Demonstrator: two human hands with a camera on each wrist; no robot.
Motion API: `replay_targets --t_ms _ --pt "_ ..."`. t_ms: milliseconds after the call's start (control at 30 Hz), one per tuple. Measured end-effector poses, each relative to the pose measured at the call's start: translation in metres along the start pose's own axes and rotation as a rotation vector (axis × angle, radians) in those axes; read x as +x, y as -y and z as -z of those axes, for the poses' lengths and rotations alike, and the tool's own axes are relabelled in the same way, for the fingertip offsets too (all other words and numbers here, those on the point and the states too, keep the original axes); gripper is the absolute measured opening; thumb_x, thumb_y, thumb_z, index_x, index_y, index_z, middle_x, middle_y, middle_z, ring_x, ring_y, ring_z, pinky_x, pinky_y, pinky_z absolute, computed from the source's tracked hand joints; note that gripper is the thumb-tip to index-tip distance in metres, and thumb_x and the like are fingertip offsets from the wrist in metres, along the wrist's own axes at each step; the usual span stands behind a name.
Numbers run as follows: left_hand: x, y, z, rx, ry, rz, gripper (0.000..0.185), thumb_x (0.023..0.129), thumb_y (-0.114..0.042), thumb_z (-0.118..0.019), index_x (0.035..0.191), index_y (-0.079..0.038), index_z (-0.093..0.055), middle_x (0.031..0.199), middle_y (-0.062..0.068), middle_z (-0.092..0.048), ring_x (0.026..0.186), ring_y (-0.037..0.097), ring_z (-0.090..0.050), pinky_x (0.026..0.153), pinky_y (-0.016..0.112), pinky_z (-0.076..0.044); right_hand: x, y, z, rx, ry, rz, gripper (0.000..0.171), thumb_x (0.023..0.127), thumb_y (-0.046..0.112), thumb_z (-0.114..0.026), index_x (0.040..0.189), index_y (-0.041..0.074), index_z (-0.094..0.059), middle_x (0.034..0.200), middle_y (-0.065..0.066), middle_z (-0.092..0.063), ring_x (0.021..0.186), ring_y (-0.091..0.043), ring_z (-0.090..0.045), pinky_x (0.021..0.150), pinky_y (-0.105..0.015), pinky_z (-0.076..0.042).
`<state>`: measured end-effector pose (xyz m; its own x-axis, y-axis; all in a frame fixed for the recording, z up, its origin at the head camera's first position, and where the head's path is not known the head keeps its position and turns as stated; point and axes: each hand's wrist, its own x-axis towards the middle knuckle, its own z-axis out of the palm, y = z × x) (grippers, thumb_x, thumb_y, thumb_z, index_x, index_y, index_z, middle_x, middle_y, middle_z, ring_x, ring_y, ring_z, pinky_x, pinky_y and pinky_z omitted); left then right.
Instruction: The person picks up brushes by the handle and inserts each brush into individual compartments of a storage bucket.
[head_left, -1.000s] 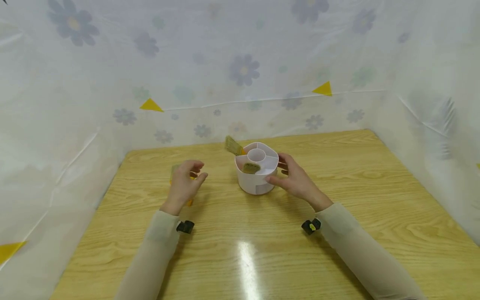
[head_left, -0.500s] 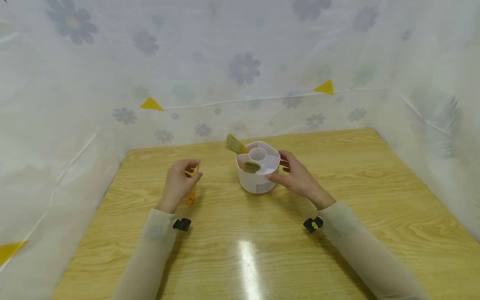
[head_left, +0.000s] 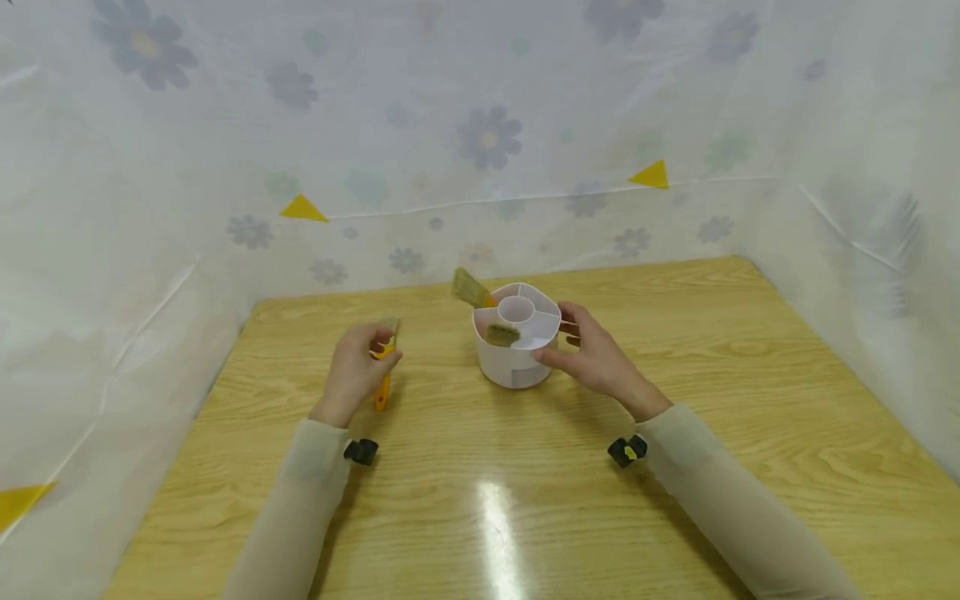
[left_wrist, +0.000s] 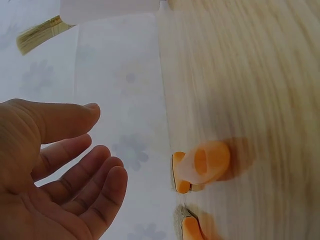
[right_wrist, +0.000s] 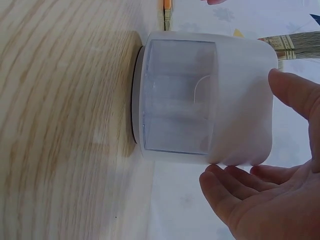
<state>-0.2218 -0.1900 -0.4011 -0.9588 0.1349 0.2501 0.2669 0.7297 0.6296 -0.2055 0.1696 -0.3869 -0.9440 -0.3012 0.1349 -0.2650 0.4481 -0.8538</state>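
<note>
L hand point(head_left: 358, 371) sits near the table's L side, fingers loosely curved and spread; wrist view shows an open palm point(left_wrist: 60, 170) w/ nothing in it. Head view puts an orange-handled brush point(head_left: 384, 379) right at the fingertips, handle end poking out below the hand, bristles just past them. In the wrist view the brush's orange handle end point(left_wrist: 202, 167) lies on the wood beyond the fingertips w/ a clear gap, so no grip; whether a fingertip brushes it in the head view, can't tell.

R hand point(head_left: 596, 358) is against the R side of a white round holder point(head_left: 516, 337), w/ thumb on the near wall & fingers round the far side, moderately spread, cupping it. Wrist view: fingertips point(right_wrist: 235, 172) meet the holder's wall point(right_wrist: 240, 100), thumb just off its top edge. The holder has a clear front panel point(right_wrist: 177, 95) & stands on the wooden table point(head_left: 480, 500).

Inside the holder, beyond the R thumb: one brush head point(head_left: 501, 334) in the near-L compartment, a second brush point(head_left: 470, 288) leaning out over the far-L rim, bristles up; also seen past the holder in R wrist view point(right_wrist: 295, 44).

Past both hands: floral plastic sheeting point(head_left: 480, 142) w/ yellow triangles walls in the table.
</note>
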Motion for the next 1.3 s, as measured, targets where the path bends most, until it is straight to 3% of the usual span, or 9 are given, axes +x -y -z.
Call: replay_targets --t_ms 300,867,1300 --pt "0.006 0.006 0.001 0.058 0.069 0.087 0.036 0.088 -0.015 -0.069 0.12 0.001 -0.06 0.11 0.018 -0.059 0.097 0.033 -0.057 0.082 0.046 -0.049 -0.001 -0.001 0.001 0.014 0.004 0.003 0.082 0.085 0.037 -0.071 0.148 0.009 -0.027 0.146 -0.011 -0.036 0.132 -0.033 -0.037 0.106 -0.052 -0.031" --pt "0.013 0.022 0.003 0.111 0.205 0.09 0.035 0.086 -0.009 -0.07 0.118 0.003 -0.059 0.11 0.022 -0.058 0.1 0.035 -0.057 0.081 0.047 -0.05 -0.001 -0.002 0.001 0.019 0.015 -0.008 0.085 0.084 0.041 -0.072 0.149 0.01 -0.026 0.148 -0.011 -0.034 0.134 -0.034 -0.035 0.107 -0.052 -0.03" --pt "0.015 0.028 0.0 0.145 0.222 0.1 0.035 0.087 -0.012 -0.071 0.116 0.003 -0.06 0.109 0.02 -0.057 0.097 0.033 -0.057 0.079 0.046 -0.05 -0.001 0.0 0.0 0.035 -0.007 -0.008 0.089 0.083 0.035 -0.075 0.149 0.006 -0.023 0.145 -0.014 -0.037 0.13 -0.034 -0.039 0.106 -0.051 -0.032"
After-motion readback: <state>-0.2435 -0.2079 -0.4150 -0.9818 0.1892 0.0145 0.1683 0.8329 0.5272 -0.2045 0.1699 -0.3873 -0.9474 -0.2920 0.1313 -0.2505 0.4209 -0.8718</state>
